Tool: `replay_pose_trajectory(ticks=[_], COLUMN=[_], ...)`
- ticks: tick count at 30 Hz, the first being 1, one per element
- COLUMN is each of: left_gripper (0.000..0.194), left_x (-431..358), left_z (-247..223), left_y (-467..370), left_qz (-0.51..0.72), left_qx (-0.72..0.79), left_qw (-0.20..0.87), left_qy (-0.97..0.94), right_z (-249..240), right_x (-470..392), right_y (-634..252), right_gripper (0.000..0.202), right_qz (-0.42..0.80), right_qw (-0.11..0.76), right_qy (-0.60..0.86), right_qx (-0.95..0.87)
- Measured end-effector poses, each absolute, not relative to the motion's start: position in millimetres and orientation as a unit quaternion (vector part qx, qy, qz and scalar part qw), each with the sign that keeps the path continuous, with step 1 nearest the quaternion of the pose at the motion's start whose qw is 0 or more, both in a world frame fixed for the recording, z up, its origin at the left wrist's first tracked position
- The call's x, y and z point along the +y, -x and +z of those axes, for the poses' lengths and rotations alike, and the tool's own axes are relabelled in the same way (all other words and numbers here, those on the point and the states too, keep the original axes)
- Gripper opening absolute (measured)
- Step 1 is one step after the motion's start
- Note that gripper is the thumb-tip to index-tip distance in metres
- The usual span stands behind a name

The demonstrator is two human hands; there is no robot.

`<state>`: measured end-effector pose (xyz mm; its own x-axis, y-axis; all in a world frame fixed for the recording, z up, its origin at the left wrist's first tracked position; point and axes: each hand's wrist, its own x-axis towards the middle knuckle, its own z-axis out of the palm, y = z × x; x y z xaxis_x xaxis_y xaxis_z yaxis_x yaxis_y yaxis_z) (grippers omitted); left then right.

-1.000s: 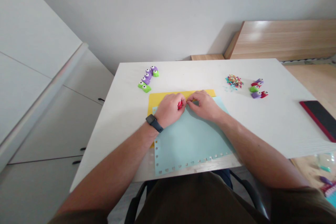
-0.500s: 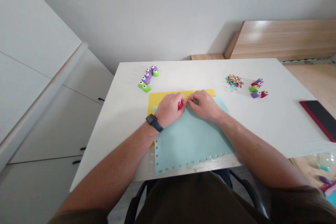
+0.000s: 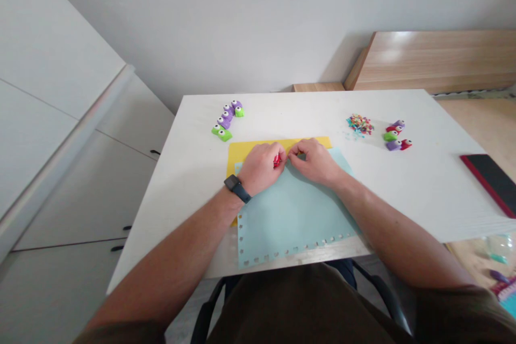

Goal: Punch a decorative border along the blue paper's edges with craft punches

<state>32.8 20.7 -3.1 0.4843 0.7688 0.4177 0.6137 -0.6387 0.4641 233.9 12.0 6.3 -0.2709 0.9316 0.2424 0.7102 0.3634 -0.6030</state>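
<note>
A small red craft paper punch point(image 3: 277, 160) shows between the curled fingers of my left hand point(image 3: 261, 164), which is closed around it. My right hand point(image 3: 313, 161) has thumb and index finger pinched, their tips almost touching the left fingers; what they hold is hidden. Both hands are over the upper edge of a light blue sheet of paper point(image 3: 298, 209). Small shaped holes run along its left and front edges. Partly beneath it lies a yellow sheet point(image 3: 238, 152).
Purple and green punches point(image 3: 224, 122) stand in a row at the back left. On the right are a pile of coloured paper bits point(image 3: 360, 124) and several more punches point(image 3: 390, 136). A dark, red-edged flat object point(image 3: 489, 180) lies near the table's right edge.
Almost nothing differs; both hands keep their places over the paper, with only a very slight shift of the fingers around the red punch.
</note>
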Motion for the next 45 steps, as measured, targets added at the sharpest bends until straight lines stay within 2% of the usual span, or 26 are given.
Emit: replay_pose_trajectory(ticks=[45], left_gripper=[0.014], left_x=[21.1], left_z=[-4.1], left_y=[-33.0], left_qz=[0.301], left_qx=[0.405], left_qw=[0.118], left_qy=[-0.855], right_z=[4.5], right_x=[13.5], right_y=[-235.9], right_gripper=[0.014], right_qz=[0.198], right_qw=[0.279], right_qy=[0.516], right_qx=[-0.785])
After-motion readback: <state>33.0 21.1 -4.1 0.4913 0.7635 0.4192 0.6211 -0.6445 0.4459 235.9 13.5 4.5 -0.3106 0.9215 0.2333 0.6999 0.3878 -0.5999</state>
